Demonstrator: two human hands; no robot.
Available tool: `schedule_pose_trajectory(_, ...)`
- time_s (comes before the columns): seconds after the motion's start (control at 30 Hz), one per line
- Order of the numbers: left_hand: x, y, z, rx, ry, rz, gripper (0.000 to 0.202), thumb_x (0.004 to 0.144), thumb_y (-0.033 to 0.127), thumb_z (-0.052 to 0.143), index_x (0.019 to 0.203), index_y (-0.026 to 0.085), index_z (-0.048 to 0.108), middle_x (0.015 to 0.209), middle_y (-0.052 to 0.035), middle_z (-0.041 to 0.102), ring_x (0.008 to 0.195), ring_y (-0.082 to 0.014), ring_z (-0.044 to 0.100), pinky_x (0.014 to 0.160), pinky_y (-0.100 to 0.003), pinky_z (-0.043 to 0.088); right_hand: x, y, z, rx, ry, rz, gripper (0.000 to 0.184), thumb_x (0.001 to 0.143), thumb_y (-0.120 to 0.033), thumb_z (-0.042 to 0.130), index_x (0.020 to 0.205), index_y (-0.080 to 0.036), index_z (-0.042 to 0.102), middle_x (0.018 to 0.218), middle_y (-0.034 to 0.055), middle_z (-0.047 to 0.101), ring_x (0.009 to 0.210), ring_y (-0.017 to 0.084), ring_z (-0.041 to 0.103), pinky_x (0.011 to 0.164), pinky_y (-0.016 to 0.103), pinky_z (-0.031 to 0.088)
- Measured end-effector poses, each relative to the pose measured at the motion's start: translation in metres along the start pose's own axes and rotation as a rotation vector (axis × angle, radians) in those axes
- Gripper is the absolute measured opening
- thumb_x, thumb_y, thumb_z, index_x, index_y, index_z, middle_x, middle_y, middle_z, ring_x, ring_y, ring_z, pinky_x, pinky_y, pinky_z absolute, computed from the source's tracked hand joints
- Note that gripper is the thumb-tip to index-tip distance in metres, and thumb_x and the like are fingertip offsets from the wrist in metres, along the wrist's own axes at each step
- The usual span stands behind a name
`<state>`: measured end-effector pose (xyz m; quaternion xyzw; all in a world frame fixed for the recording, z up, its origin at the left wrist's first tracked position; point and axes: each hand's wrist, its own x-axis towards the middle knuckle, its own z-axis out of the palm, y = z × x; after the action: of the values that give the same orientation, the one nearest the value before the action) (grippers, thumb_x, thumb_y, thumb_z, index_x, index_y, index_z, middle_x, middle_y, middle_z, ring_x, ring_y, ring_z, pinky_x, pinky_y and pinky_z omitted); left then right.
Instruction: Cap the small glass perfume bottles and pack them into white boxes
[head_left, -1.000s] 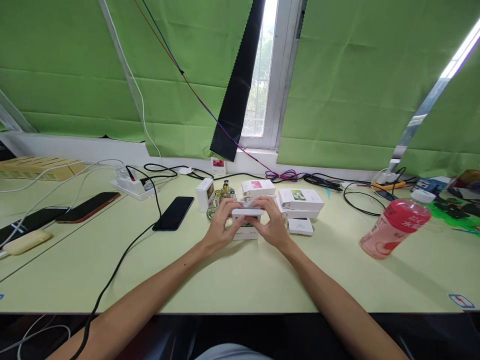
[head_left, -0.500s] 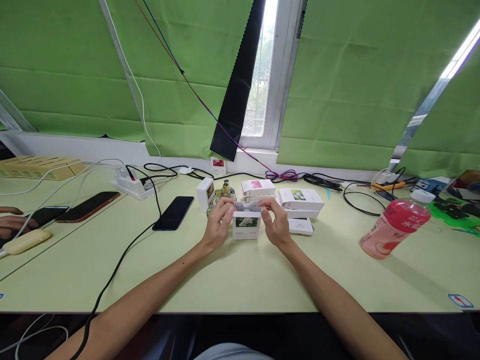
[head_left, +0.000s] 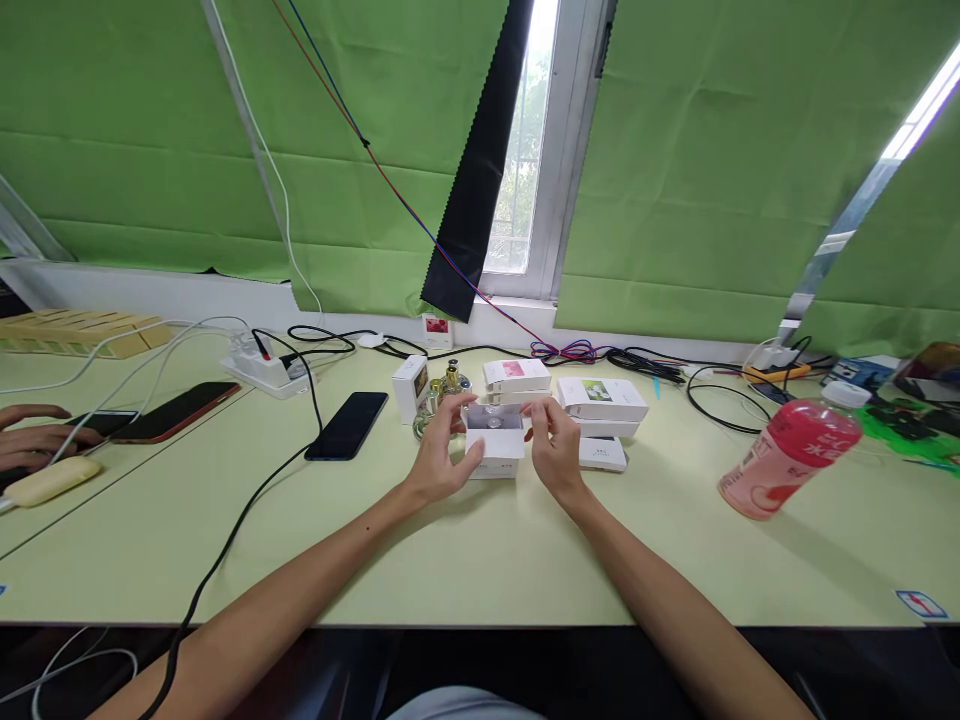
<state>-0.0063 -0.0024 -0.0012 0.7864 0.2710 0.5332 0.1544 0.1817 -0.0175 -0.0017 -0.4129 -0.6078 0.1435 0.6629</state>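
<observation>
A small white carton (head_left: 493,468) stands upright on the table in front of me, its top open. Its front flap hangs folded down over the printed front, and something clear and round shows inside, too small to name. My left hand (head_left: 442,455) holds the carton's left side, thumb on the front flap and fingers behind the left edge. At the right upper edge, my right hand (head_left: 555,445) has its fingers curled and pinched at the rim. Just behind my left hand stand several glass bottles with gold caps (head_left: 451,375), beside another upright white carton (head_left: 410,388).
White flat boxes (head_left: 602,397) are piled behind my right hand. A black phone (head_left: 347,425) lies to the left, with a black cable crossing near it. To the right stands a pink drink bottle (head_left: 791,455). Another person's hand (head_left: 30,440) rests at the far left.
The carton's front flap has folded forward and down, covering the flower picture. My left thumb has moved onto that flap, and my right fingers have curled in more.
</observation>
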Motion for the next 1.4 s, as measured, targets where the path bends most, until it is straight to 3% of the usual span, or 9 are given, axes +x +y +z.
schedule_pose_trajectory(0.4, 0.004, 0.010, -0.004, 0.115, -0.054, 0.043, 0.025, 0.089, 0.025, 0.057, 0.114, 0.021, 0.059, 0.114, -0.0096, 0.057, 0.105, -0.0228, 0.058, 0.076, -0.033, 0.054, 0.000, -0.004, 0.001, -0.020, 0.034, 0.059, 0.035, 0.101, -0.048, 0.046, 0.082, -0.022, 0.059, 0.086, 0.0049, 0.072, 0.070, 0.016, 0.065, 0.057, 0.028, 0.054)
schedule_pose_trajectory(0.73, 0.004, 0.011, -0.004, 0.143, -0.054, 0.055, 0.020, 0.090, 0.026, 0.056, 0.108, 0.022, 0.063, 0.111, -0.0090, 0.056, 0.102, -0.0228, 0.059, 0.077, -0.034, 0.053, 0.000, -0.007, 0.001, -0.054, 0.000, 0.024, 0.020, 0.091, -0.040, 0.062, 0.084, -0.021, 0.060, 0.083, 0.0035, 0.069, 0.077, 0.017, 0.065, 0.056, 0.026, 0.054)
schedule_pose_trajectory(1.4, 0.004, 0.011, -0.003, 0.176, -0.051, 0.045, 0.015, 0.089, 0.026, 0.056, 0.102, 0.021, 0.062, 0.111, -0.0095, 0.058, 0.102, -0.0237, 0.059, 0.081, -0.038, 0.053, 0.002, -0.009, 0.000, -0.057, -0.081, 0.033, 0.007, 0.086, -0.029, 0.057, 0.087, -0.022, 0.059, 0.086, 0.0037, 0.069, 0.081, 0.018, 0.066, 0.054, 0.025, 0.053)
